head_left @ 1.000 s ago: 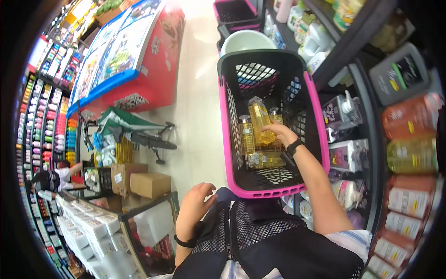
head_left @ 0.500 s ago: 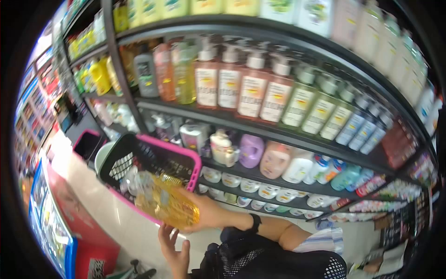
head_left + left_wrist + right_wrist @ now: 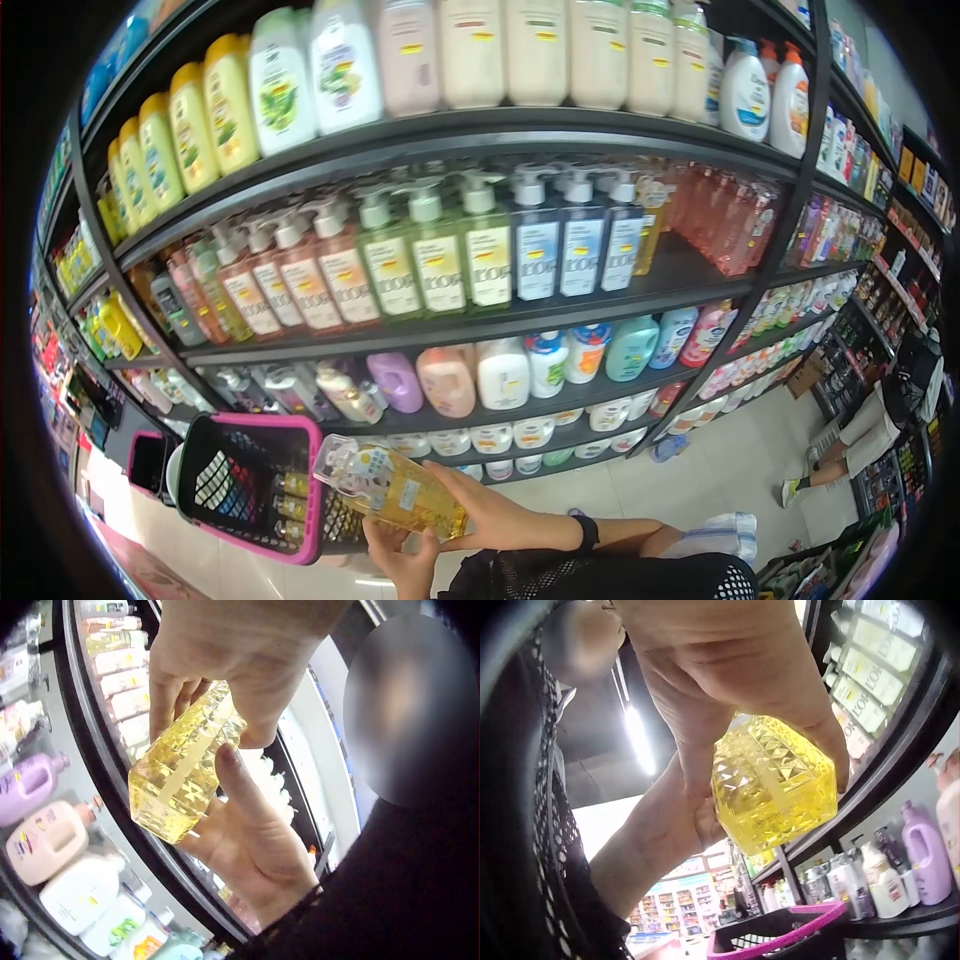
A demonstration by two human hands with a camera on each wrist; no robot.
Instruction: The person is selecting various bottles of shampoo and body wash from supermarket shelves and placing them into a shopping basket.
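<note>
A clear bottle of yellow oil (image 3: 390,488) lies tilted in front of me, cap toward the basket. My right hand (image 3: 472,508), a black watch on its wrist, grips the bottle's base end. My left hand (image 3: 402,552) comes up from below and cups the bottle's underside. In the left wrist view the left hand's fingers (image 3: 184,690) curl round the oil bottle (image 3: 184,769), and the right hand's thumb (image 3: 236,776) lies against it. The right wrist view shows the right hand (image 3: 727,682) clamped over the faceted bottle (image 3: 772,784).
A black basket with a pink rim (image 3: 300,495) stands at lower left with more oil bottles (image 3: 290,497) inside. Dark shelves (image 3: 480,325) of pump bottles and jugs fill the view ahead. A person (image 3: 862,430) stands in the aisle at right.
The right hand has lifted the oil bottle out of the basket and brought it in front of the shelves. The left hand has risen to meet it. My view has swung up to the shelves.
</note>
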